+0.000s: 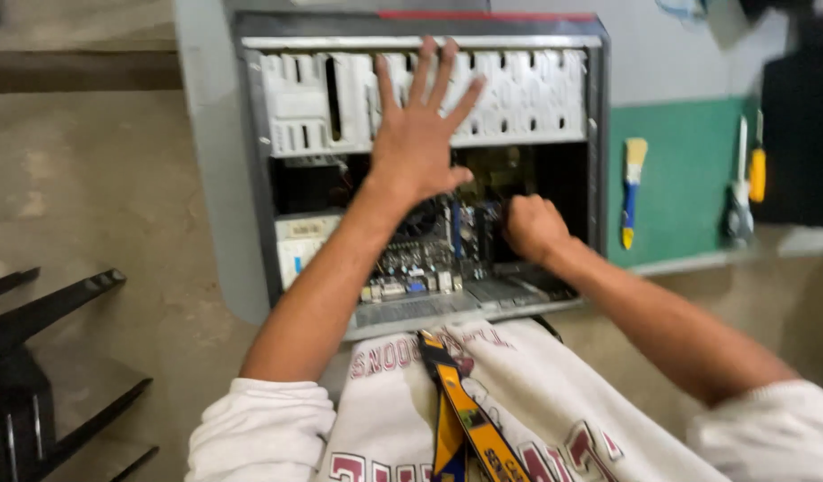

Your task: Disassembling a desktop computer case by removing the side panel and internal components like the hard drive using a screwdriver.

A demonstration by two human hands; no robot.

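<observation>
Grey work table (206, 178) with a smooth top, standing over a bare concrete floor (90, 196). On the table, an open grey metal computer case (599, 134) lying on its side, interior facing up. Right of the case, a green cutting mat (688, 178) flat on the tabletop. On the mat, a small paintbrush with a blue and yellow handle (632, 192); further right, a yellow-handled screwdriver (757, 170) and beside it what looks like a second, white-handled tool (740, 201), too blurred to identify. On the floor at left, a black chair base (36, 357).
</observation>
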